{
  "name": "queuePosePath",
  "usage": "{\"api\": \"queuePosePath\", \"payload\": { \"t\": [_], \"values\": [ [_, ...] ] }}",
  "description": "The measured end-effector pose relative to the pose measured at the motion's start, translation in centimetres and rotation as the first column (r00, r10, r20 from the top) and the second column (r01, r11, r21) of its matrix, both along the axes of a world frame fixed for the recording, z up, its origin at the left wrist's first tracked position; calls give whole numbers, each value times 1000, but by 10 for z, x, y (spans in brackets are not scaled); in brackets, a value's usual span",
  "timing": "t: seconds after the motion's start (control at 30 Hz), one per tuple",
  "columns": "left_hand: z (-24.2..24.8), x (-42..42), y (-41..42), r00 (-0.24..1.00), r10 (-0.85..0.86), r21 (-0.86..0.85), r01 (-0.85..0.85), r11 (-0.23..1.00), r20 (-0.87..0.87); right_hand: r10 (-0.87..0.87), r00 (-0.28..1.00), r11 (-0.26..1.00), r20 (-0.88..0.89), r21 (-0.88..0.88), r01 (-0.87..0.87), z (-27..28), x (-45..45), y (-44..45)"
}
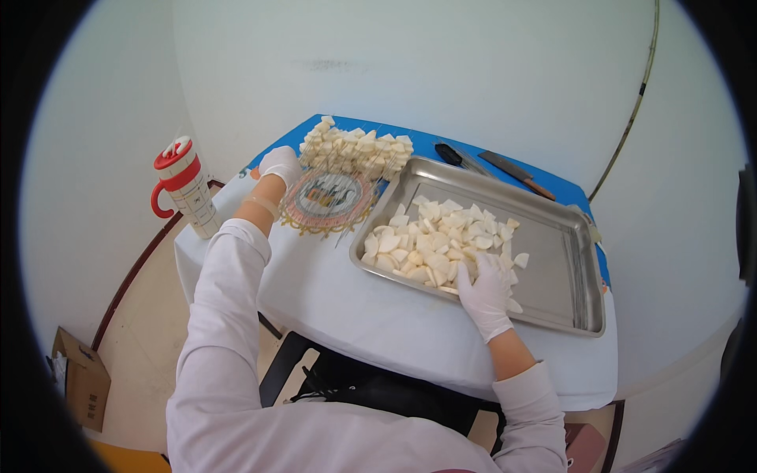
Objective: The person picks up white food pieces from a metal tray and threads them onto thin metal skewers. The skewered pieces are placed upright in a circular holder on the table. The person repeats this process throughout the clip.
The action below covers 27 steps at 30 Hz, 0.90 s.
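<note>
My left hand (pixel 280 164), in a white glove, is curled at the left end of a pile of skewered white food slices (pixel 355 148). Its fingers face away, so I cannot tell whether it grips a skewer. Thin skewer ends (pixel 331 201) fan from the pile over a round printed emblem on the tablecloth. My right hand (pixel 486 292), gloved too, reaches over the near rim of a shallow stainless-steel tray (pixel 544 254). Its fingertips touch loose white slices (pixel 437 236) heaped in the tray's left and middle; whether they pinch one is hidden.
Thin skewers (pixel 578 284) appear to lie along the tray's right side. Behind the tray are a black-handled tool (pixel 448 155) and a cleaver (pixel 508 167) with a wooden handle. A red-lidded tumbler (pixel 192 198) stands at the table's left edge. A cardboard box (pixel 87 384) sits on the floor.
</note>
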<state>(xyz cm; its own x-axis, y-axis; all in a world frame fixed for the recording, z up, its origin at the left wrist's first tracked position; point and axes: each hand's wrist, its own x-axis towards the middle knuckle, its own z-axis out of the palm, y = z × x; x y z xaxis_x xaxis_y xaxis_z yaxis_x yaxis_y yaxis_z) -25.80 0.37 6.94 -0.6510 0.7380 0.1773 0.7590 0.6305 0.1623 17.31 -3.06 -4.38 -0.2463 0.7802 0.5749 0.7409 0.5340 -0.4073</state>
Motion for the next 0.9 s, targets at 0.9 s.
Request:
{"api": "queuePosePath", "payload": {
  "t": [0.9],
  "values": [
    [-15,11,5,998,5,-11,-6,1000,-60,16,1000,1000,-19,-19,-16,-3,3,3]
  ]
}}
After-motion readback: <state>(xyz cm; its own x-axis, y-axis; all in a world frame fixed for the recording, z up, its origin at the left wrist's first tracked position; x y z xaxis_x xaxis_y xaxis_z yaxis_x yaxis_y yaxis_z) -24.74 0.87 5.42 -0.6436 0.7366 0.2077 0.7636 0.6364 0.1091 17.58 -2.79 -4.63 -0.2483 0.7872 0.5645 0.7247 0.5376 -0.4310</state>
